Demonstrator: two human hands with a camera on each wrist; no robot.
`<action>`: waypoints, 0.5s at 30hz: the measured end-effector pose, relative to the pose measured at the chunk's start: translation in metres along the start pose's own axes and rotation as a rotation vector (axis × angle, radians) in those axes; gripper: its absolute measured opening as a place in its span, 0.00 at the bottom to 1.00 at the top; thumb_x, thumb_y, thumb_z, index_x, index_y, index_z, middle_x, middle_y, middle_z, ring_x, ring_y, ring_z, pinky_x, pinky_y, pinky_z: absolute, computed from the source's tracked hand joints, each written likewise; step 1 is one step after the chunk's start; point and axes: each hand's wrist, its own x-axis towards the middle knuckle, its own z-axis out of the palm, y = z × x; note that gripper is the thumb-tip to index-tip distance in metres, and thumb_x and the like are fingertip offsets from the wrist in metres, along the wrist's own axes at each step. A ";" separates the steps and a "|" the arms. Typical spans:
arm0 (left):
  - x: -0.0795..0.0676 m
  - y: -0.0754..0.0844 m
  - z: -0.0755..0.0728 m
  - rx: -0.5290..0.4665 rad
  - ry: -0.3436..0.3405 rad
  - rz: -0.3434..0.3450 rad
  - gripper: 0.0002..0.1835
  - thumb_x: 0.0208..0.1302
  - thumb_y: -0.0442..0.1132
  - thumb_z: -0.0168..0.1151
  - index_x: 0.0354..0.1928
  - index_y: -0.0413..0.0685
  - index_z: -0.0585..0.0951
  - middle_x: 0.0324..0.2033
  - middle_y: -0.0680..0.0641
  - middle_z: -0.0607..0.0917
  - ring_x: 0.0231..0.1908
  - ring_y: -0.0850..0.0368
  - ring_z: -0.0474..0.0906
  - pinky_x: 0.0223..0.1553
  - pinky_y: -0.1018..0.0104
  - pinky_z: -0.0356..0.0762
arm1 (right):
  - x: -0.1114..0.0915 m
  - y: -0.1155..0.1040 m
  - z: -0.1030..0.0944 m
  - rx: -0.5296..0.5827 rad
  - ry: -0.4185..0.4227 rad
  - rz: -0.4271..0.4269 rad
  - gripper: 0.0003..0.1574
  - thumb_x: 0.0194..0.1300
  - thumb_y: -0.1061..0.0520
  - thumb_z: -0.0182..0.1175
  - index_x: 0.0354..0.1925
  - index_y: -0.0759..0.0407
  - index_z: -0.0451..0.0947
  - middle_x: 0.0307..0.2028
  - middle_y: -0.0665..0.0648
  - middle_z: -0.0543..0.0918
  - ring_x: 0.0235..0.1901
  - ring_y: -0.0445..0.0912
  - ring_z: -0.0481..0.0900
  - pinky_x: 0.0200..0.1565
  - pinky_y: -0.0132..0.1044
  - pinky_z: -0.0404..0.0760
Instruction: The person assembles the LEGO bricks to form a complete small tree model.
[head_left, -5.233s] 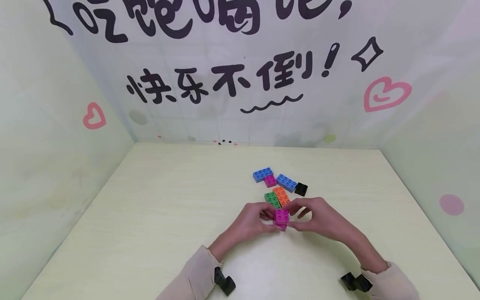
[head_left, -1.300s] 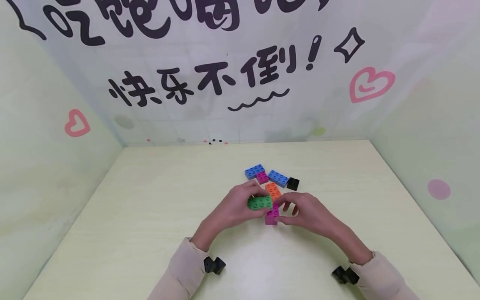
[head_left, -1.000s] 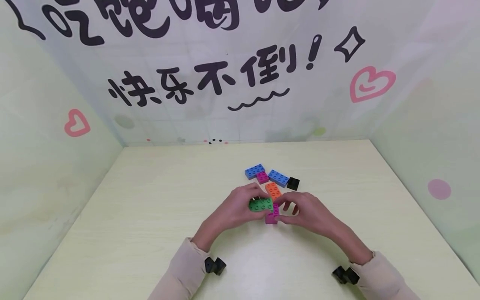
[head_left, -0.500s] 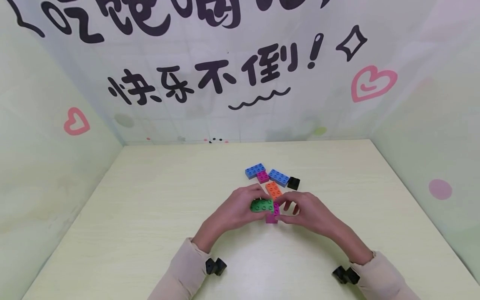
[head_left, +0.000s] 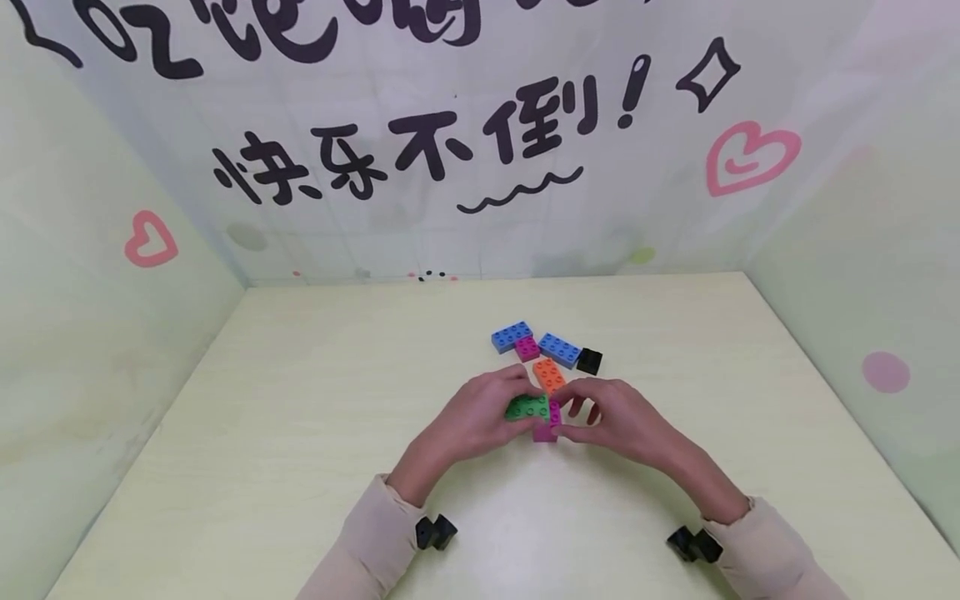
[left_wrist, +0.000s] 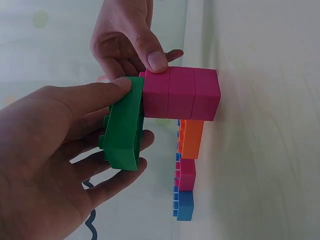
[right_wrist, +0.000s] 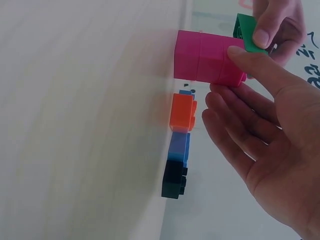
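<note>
Left hand [head_left: 480,410] pinches the green building brick [left_wrist: 123,127], seemingly tilted, at the top of the pink three-brick stack [left_wrist: 181,94]; right hand [head_left: 621,417] pinches that stack near its top. Best level the brick, then press straight down.

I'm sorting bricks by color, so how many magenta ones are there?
4: three in the stack pinched by the right hand, one loose brick farther back on the table, near the blue bricks. Others could be hidden.
</note>
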 end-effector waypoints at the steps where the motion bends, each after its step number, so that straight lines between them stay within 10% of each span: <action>1: 0.000 0.001 0.000 0.017 0.006 0.000 0.19 0.60 0.48 0.71 0.52 0.50 0.84 0.46 0.56 0.81 0.44 0.63 0.77 0.49 0.69 0.75 | 0.001 -0.001 0.000 0.000 0.000 0.000 0.22 0.55 0.53 0.75 0.48 0.52 0.81 0.41 0.43 0.83 0.34 0.42 0.80 0.35 0.35 0.81; 10: -0.001 0.004 -0.001 0.113 0.033 0.004 0.18 0.59 0.49 0.72 0.49 0.52 0.85 0.46 0.58 0.83 0.44 0.63 0.79 0.49 0.62 0.75 | 0.002 -0.001 -0.014 0.033 -0.072 -0.006 0.23 0.58 0.50 0.72 0.51 0.51 0.80 0.44 0.44 0.83 0.39 0.45 0.80 0.39 0.37 0.81; 15: -0.002 0.006 -0.003 0.141 0.013 -0.016 0.20 0.59 0.51 0.71 0.51 0.52 0.85 0.53 0.54 0.82 0.53 0.60 0.77 0.53 0.59 0.74 | 0.012 0.000 -0.035 -0.063 0.028 0.014 0.15 0.60 0.55 0.71 0.46 0.54 0.83 0.39 0.46 0.84 0.36 0.42 0.80 0.37 0.38 0.81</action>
